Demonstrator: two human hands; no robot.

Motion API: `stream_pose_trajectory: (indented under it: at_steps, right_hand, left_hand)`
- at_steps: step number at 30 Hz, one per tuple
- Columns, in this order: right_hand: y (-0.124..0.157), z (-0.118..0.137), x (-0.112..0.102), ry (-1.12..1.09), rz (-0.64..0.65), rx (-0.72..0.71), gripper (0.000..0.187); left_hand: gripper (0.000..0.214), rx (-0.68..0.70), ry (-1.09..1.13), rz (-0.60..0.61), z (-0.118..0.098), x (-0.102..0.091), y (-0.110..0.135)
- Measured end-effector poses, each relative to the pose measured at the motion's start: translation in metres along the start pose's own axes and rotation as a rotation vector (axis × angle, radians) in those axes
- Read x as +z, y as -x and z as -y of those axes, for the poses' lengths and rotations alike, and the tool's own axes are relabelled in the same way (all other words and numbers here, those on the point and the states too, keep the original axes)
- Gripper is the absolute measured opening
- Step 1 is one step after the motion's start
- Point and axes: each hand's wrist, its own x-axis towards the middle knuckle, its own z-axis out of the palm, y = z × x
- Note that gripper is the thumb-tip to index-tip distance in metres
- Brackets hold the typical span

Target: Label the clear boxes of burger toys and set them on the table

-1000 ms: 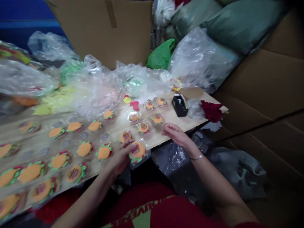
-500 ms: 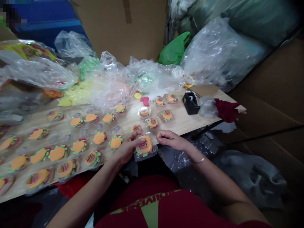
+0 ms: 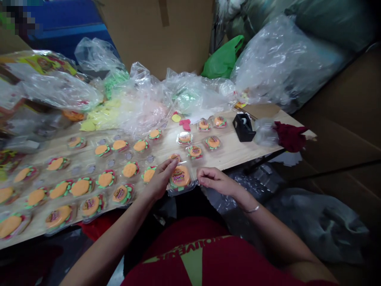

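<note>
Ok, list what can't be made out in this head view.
Head view:
- Print on the orange burger-shaped piece in the clear plastic pack: too small, blurred.
- Palm of left hand: turned away.
- Contents of crumpled clear plastic bags: veiled by film.
- Top-left corner: pixelated.
- Packs at left edge: cut off.

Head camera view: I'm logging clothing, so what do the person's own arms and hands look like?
The left forearm and right forearm are bare, no sleeves in view. The left hand and right hand wear no gloves. A thin silvery bracelet circles the right wrist. Below them shows a red shirt with a yellow-green print.
</note>
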Motion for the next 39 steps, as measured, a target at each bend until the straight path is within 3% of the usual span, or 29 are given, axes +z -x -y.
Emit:
stream_pose_trajectory:
  at_steps: [2,5,9,14,21,24,27,30,35,39]
  right_hand:
    - [-0.001,0.003,0.006,-0.001,-0.024,-0.023,0.030]
    - [-0.004,0.001,0.024,-0.036,-0.172,-0.045,0.028]
    - [-0.011,-0.013,0.047,-0.114,-0.397,0.032,0.031]
    - [-0.018,-0.027,0.058,-0.127,-0.531,0.073,0.028]
    - [-0.021,-0.033,0.059,-0.078,-0.574,0.102,0.031]
    - [-0.022,-0.037,0.060,-0.052,-0.604,0.109,0.023]
    - [-0.020,-0.039,0.061,-0.080,-0.642,0.131,0.035]
    - [-0.017,-0.036,0.062,-0.010,-0.692,0.118,0.024]
    - [-0.024,-0.031,0.063,-0.031,-0.586,0.126,0.031]
    - [-0.031,-0.037,0.057,-0.141,-0.488,0.154,0.034]
  left_hand:
    - [0.037,0.033,0.032,-0.065,0.000,0.000,-0.003]
    - [0.037,0.078,0.091,-0.167,0.000,0.000,-0.008]
    - [0.035,0.113,0.102,-0.165,-0.001,0.001,-0.010]
    - [0.035,0.143,0.117,-0.183,-0.001,0.002,-0.010]
    - [0.034,0.152,0.099,-0.194,0.006,0.002,-0.010]
    - [0.035,0.151,0.110,-0.208,0.008,0.001,-0.010]
    - [0.037,0.124,0.164,-0.214,0.008,0.000,-0.010]
    - [0.039,0.138,0.207,-0.251,0.009,0.000,-0.009]
    - [0.037,0.255,0.137,-0.311,0.019,0.003,-0.006]
    - [0.036,0.252,0.160,-0.346,0.022,-0.001,-0.006]
